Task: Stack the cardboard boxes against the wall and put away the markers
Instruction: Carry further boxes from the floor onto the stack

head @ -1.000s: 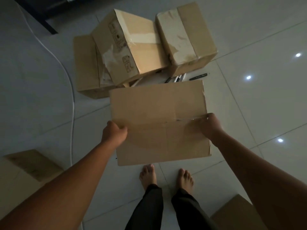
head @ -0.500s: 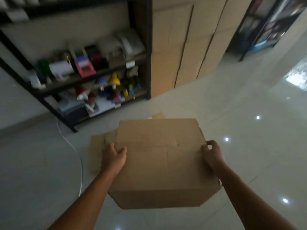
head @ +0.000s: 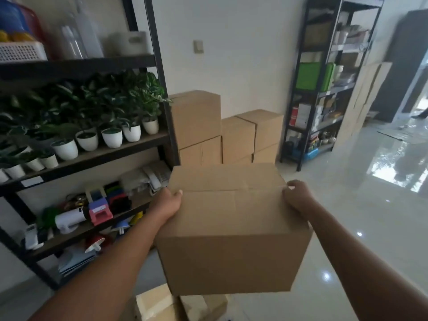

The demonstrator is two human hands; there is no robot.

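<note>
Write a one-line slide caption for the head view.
Both hands, left and right, carry a cardboard box toward stacked boxes.

A held box (head: 231,228) sits centre frame; stacked boxes (head: 222,130) stand behind it against the wall (head: 231,54), between two shelves, plant pots (head: 111,137) on the left one.

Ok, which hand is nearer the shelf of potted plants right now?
Left. The left hand grips the carried box's left edge, on the side of the potted plants. The right hand holds the opposite edge, with the box between it and them.
</note>
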